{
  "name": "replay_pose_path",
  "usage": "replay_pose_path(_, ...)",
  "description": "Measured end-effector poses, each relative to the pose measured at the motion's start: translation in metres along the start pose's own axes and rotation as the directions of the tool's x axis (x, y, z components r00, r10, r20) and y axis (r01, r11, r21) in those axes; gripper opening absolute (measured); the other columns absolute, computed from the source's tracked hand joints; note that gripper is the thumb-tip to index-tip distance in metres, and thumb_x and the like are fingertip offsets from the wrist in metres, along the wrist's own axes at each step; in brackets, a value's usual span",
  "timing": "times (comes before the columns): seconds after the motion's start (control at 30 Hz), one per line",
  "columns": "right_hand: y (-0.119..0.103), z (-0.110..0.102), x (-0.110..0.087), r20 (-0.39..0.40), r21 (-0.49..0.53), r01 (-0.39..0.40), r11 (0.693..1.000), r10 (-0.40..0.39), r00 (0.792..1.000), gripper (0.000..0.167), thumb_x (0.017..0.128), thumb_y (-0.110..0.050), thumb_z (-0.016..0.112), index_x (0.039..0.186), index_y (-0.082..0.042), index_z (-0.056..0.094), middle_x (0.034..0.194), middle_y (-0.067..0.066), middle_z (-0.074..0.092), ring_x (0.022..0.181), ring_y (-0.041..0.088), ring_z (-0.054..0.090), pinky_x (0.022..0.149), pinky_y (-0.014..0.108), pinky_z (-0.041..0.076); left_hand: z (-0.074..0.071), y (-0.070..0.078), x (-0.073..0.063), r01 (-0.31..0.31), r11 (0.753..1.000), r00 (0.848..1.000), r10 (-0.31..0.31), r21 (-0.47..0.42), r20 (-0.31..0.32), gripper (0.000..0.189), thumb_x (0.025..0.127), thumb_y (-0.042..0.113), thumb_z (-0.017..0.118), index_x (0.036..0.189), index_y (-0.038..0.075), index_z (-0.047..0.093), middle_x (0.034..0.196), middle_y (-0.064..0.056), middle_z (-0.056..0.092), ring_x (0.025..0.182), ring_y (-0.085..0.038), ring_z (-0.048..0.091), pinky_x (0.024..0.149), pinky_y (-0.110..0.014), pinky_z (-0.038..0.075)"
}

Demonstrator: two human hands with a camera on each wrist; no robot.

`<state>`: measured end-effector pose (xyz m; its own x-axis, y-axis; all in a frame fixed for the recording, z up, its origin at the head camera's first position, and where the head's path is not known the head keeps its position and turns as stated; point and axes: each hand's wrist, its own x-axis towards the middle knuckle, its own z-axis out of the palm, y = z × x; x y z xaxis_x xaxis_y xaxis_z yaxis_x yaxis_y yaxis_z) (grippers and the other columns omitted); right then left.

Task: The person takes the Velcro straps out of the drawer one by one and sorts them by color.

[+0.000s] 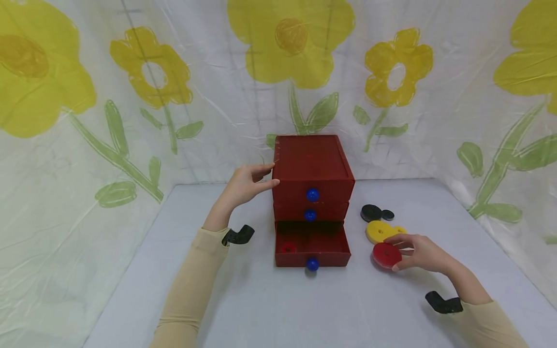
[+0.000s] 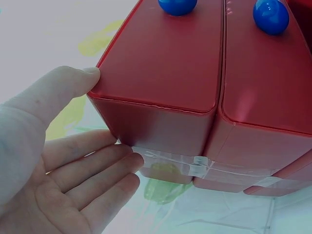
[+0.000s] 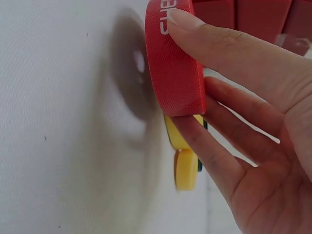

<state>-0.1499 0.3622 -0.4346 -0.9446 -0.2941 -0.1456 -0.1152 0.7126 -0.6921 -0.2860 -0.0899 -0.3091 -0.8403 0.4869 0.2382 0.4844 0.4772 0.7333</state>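
Observation:
My right hand (image 1: 422,253) pinches a red disc (image 1: 387,255) with a small centre hole, thumb and fingers on its rim. In the right wrist view the red disc (image 3: 175,63) has white lettering on the edge and stands off the table above its shadow. A red drawer cabinet (image 1: 313,159) with blue knobs stands mid-table; its bottom drawer (image 1: 291,258) is pulled out, with a small red disc (image 1: 288,248) inside at the left. My left hand (image 1: 245,186) rests at the cabinet's upper left corner, thumb on the front edge and fingers extended along the side.
Behind the right hand lie a large yellow disc (image 1: 378,232) and a smaller yellow one (image 1: 399,230). Farther back are a large black disc (image 1: 371,212) and a small black disc (image 1: 388,215). A flower-printed curtain (image 1: 226,121) hangs behind the white table (image 1: 261,309).

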Motion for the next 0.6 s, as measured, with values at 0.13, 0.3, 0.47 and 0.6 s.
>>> replay_pose_path(0.13, 0.0027, 0.0004, -0.0002, -0.001, -0.018, -0.003, 1.0, 0.003, 1.0, 0.064, 0.07, -0.027, 0.084, 0.124, -0.003, 0.059, 0.119, 0.018, 0.062, 0.109, 0.037, 0.058, 0.081, 0.034, 0.057, 0.0001, 0.0001, -0.0005, 0.002, 1.0, 1.0, -0.002, -0.004, 0.002, 0.058, 0.086, 0.042, 0.068, 0.136, 0.016, 0.054, 0.139, -0.003, 0.053, 0.126, -0.021, 0.053, 0.103, -0.035, 0.045)
replay_pose_path(0.3, 0.005, 0.0011, 0.0001, 0.001, -0.024, -0.018, 1.0, 0.018, 1.0, 0.066, 0.068, -0.028, 0.085, 0.123, -0.003, 0.059, 0.119, 0.017, 0.062, 0.109, 0.036, 0.057, 0.081, 0.034, 0.057, 0.0005, 0.0006, -0.0008, 0.01, 1.0, 1.0, -0.01, -0.005, 0.0, 0.058, 0.086, 0.042, 0.068, 0.136, 0.017, 0.054, 0.138, -0.003, 0.053, 0.125, -0.021, 0.053, 0.102, -0.035, 0.045)
replay_pose_path(0.47, 0.0073, 0.0017, 0.0009, 0.009, -0.013, -0.036, 0.999, 0.036, 0.999, 0.067, 0.068, -0.028, 0.085, 0.123, -0.002, 0.057, 0.119, 0.018, 0.061, 0.109, 0.036, 0.057, 0.08, 0.033, 0.057, 0.001, 0.0003, -0.0006, 0.009, 1.0, 1.0, -0.009, -0.012, -0.003, 0.058, 0.085, 0.042, 0.068, 0.136, 0.017, 0.054, 0.138, -0.003, 0.053, 0.126, -0.022, 0.053, 0.102, -0.036, 0.045)
replay_pose_path(0.6, 0.0079, 0.0018, 0.0019, 0.005, -0.018, -0.043, 0.999, 0.043, 0.999, 0.068, 0.067, -0.029, 0.086, 0.123, -0.002, 0.056, 0.119, 0.018, 0.06, 0.109, 0.036, 0.056, 0.08, 0.033, 0.057, 0.0009, 0.0006, -0.0009, 0.014, 1.0, 1.0, -0.014, -0.014, -0.004, 0.059, 0.085, 0.043, 0.068, 0.136, 0.017, 0.053, 0.139, -0.003, 0.053, 0.126, -0.021, 0.052, 0.103, -0.036, 0.045)
